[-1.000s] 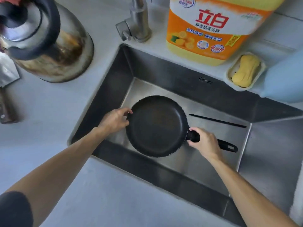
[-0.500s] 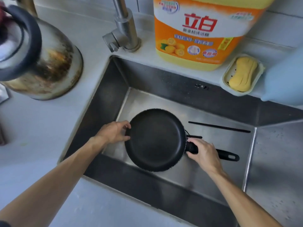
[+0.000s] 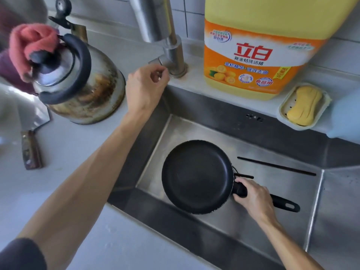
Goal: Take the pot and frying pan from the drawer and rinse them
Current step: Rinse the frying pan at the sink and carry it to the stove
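Head view: left hand (image 3: 146, 88) off frying pan (image 3: 197, 177) rim, now pinching tap lever (image 3: 158, 63); right hand (image 3: 251, 195) still grips pan handle.

The pale grey stone countertop (image 3: 81, 151) carries a scorched steel kettle (image 3: 81, 90) just left of the left hand's (image 3: 145, 88) grip, a wood-handled cleaver (image 3: 31, 145) further left, and right of that grip the big orange-and-yellow detergent jug (image 3: 251, 55) and a cream soap dish (image 3: 303, 106).
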`<state>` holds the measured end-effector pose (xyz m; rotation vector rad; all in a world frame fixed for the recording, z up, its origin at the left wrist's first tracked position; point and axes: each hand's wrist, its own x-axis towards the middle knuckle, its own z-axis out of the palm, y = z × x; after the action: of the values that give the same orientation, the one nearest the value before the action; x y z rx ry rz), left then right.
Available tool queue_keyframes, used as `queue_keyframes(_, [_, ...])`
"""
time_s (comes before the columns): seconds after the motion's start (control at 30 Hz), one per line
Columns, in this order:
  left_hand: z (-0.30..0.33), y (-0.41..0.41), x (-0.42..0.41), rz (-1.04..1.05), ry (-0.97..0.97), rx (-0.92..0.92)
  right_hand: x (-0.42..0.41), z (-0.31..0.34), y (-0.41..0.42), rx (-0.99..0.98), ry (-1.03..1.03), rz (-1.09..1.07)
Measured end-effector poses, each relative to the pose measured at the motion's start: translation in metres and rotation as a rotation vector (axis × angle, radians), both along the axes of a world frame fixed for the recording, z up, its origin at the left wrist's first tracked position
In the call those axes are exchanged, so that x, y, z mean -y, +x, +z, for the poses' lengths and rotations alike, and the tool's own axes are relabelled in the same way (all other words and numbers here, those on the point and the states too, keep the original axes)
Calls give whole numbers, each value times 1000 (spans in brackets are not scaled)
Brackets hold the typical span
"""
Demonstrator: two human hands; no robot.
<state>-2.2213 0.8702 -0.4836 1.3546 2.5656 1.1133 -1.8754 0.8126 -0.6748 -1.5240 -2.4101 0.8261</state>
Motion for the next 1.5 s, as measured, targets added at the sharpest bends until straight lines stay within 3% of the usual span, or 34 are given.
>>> queue_keyframes(0.2, [-8,-5,0,-13,19,97,1,-2,0,14,-12,-7])
queue_keyframes(0.33, [-19,-13,11,10,55,275,0,0,0,18,-23,-7])
queue_keyframes(0.5, [-29,-5,48,-59,95,317,-1,-5,2,76,-77,-19])
queue_keyframes(0.57, [-44,5,79,-117,-58,341,-4,-1,1,105,-113,-33])
queue_keyframes(0.7, [-81,10,126,-431,-896,322,-8,10,-1,115,-216,-48])
queue_keyframes(0.77, [-90,10,132,-478,-1127,343,-7,14,0,83,-285,-95])
queue_keyframes(0.97, [-64,16,117,-429,-847,341,-4,24,2,-168,-577,-174])
queue_keyframes(1.07, [-52,15,109,-415,-907,278,-22,41,6,-104,-692,-82])
queue_keyframes(1.17, [-63,17,112,-473,-1127,307,-53,79,4,128,-559,57])
queue_keyframes(1.3, [-96,29,124,-564,-1229,425,-78,131,-14,396,-136,268])
queue_keyframes(1.4, [-110,36,127,-546,-1111,449,-79,147,-16,342,205,325])
queue_keyframes(1.5, [-102,36,130,-461,-797,275,-73,142,-2,198,379,269])
